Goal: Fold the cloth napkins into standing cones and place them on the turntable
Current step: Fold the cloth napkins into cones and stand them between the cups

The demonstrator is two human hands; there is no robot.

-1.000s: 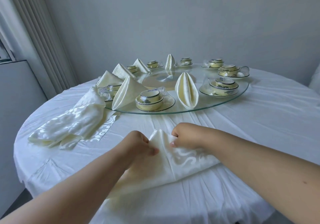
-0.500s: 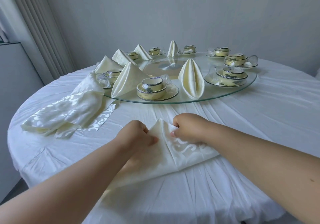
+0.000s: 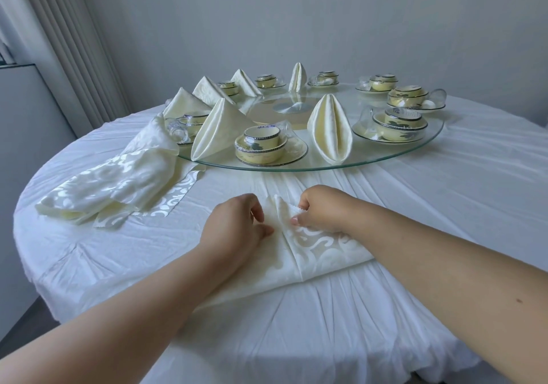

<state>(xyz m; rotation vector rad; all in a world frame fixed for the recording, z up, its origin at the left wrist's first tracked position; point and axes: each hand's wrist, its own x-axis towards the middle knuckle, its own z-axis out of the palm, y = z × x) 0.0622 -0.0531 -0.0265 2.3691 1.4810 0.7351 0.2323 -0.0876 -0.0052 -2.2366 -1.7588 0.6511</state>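
No readable writing anywhere; the marks on the wrapped bowls are too blurred. My left hand (image 3: pixel 237 229) has curled fingers pinching the left flap of the napkin (image 3: pixel 311 253). My right hand (image 3: pixel 320 210) is clenched round the napkin's raised zigzag corner, thumb tucked under. The napkin lies half-folded on the white tablecloth (image 3: pixel 444 193) right in front of me, near the rim of the glass turntable (image 3: pixel 394 158). On the turntable stand folded napkin cones (image 3: pixel 218 131), the closest just left of a wrapped yellow bowl set (image 3: pixel 262 146), another cone (image 3: pixel 329 128) to its right. A pile of unfolded napkins (image 3: pixel 118 185) lies on the cloth to the left, touching the turntable's edge.
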